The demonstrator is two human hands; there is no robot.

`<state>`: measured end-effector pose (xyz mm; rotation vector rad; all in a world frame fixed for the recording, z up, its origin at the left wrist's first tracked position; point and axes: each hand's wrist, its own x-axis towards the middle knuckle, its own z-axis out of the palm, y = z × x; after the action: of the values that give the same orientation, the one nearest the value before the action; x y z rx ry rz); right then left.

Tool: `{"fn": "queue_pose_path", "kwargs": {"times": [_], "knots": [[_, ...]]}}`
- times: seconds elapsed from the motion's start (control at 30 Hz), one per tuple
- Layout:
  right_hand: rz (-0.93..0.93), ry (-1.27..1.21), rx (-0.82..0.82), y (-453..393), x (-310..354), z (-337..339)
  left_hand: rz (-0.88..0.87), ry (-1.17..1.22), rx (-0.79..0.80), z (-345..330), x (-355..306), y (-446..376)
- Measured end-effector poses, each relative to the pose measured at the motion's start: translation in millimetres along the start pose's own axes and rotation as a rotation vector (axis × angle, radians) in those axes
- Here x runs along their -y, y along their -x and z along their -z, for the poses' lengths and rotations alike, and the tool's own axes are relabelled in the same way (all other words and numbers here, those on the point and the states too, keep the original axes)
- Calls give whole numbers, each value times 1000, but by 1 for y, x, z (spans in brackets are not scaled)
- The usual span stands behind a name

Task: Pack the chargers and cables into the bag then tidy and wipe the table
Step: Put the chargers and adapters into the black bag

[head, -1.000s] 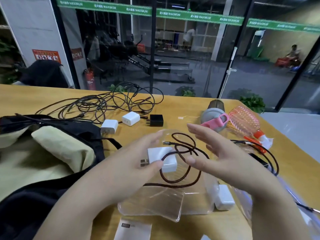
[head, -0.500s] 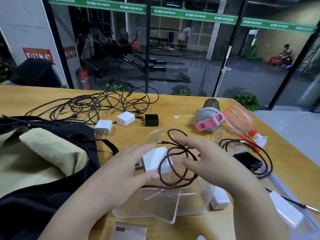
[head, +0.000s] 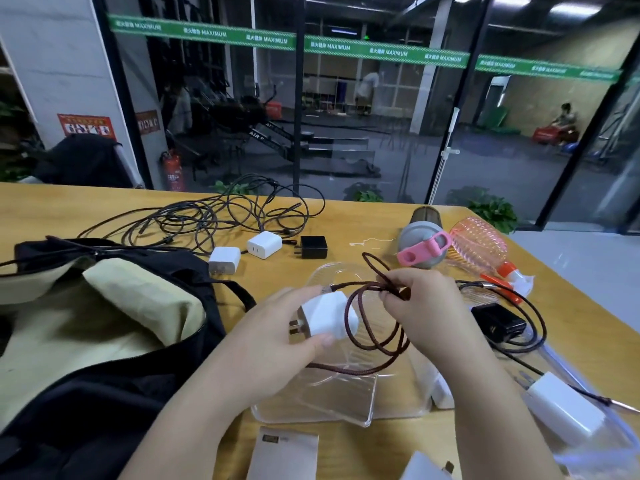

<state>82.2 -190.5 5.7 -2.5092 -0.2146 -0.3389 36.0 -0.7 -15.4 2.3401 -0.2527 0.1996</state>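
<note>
White blocky charger [head: 329, 318] gripped by left hand [head: 273, 336] fingers; braided maroon cable [head: 377, 327] loops pinched by right hand [head: 420, 306], above clear plastic tray [head: 332, 400] on wooden worktop [head: 388, 448].

Bag [head: 86, 341] cut off at left and bottom edges; white charger [head: 562, 408] near right edge blurred; card [head: 284, 455] clipped below, print unreadable.

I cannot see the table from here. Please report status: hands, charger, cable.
Left hand grips white charger. Right hand pinches braided cable coils. Black bag open at left, nothing blocking.
</note>
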Motion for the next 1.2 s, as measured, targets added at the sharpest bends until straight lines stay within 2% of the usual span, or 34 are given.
{"fn": "queue_pose_path", "kwargs": {"times": [0.4,0.63,0.87,1.2], "knots": [[30,-173,-242,9,-3,21,49,-17,4,4,-2,-2],[62,-298,-319,16,4,32,108,188,21,4,5,-7],[99,-420,-355,13,15,41,87,222,-182,17,1,-4],[233,-614,-326,-7,75,35,71,70,-373,59,6,15]]}}
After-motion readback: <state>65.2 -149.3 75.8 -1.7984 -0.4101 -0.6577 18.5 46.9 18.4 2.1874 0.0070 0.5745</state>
